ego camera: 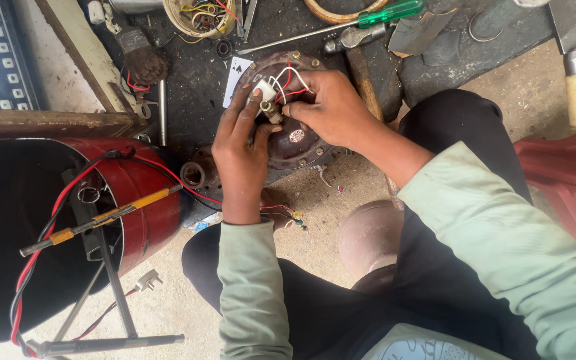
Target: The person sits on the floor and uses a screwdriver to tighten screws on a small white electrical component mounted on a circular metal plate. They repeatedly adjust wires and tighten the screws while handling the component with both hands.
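Left hand [240, 150]: your fingers pinch the small white part [265, 89] at the motor's [295, 143] twelve o'clock.
Right hand [328, 110]: fingers grip the wires [288, 80].
Risk: tugging could snap those thin leads.

Light: soft, even daylight, no hard shadows | Dim: inside of the red metal drum [15, 227] stayed almost black | Glare: faint sheen on the drum's painted rim, pale sandy floor [535, 87] a bit washed out | Focus: centre sharp, pale green sleeve [501, 253] near the lens slightly soft | Edges: mild wide-angle stretch
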